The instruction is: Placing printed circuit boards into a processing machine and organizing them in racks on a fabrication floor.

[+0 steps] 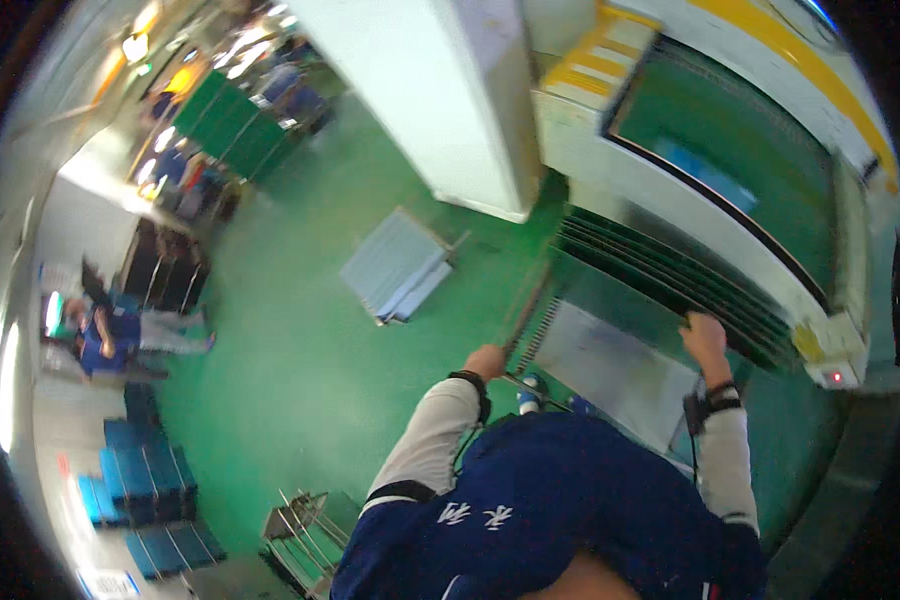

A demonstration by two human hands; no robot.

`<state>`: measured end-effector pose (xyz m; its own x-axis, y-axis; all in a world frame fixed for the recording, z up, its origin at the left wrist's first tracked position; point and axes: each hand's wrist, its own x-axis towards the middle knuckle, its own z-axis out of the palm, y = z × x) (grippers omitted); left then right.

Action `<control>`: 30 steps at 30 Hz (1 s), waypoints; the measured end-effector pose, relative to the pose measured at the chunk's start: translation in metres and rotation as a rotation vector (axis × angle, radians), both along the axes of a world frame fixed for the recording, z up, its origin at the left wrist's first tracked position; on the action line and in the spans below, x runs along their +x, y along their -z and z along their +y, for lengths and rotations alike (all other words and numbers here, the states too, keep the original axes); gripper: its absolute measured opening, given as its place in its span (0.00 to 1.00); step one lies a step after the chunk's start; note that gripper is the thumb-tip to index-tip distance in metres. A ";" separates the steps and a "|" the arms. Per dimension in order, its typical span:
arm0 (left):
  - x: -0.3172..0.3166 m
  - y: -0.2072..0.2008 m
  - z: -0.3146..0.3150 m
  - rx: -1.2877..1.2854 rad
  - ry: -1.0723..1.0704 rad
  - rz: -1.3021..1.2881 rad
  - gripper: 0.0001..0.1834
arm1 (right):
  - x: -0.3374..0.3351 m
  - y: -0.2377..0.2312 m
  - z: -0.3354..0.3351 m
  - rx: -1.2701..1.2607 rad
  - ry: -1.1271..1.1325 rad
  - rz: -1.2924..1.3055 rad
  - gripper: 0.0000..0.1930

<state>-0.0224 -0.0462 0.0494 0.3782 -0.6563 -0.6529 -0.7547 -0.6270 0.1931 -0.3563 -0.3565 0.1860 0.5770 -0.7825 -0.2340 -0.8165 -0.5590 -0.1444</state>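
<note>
Directly before me stands a metal rack cart (540,335) with a toothed side rail and a pale flat sheet (610,365) low inside it. My left hand (485,362) is closed around the cart's near left corner, where a thin bar runs along its front. Over the right part of the rack, my right hand (706,338) is closed in a fist; what its fingers hold is hidden. Dark straps circle both wrists. Behind the rack, several long dark slats or panel edges (660,275) lie in parallel below a large white machine (690,180).
A stack of pale flat sheets (395,262) rests on the green floor (290,340), near a white pillar (470,120). At lower left are a small metal rack (305,525) and blue stacked bins (145,475). Another person (120,335) is at far left.
</note>
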 end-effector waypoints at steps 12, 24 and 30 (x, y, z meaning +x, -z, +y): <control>-0.002 -0.027 0.002 0.018 -0.063 0.053 0.12 | 0.003 0.010 -0.003 -0.015 0.036 0.054 0.18; -0.008 -0.036 0.006 0.005 -0.111 0.038 0.13 | 0.005 0.007 -0.002 0.032 0.050 0.028 0.22; -0.007 -0.014 0.008 -0.034 -0.088 0.030 0.12 | -0.003 0.023 -0.007 0.073 0.093 0.037 0.22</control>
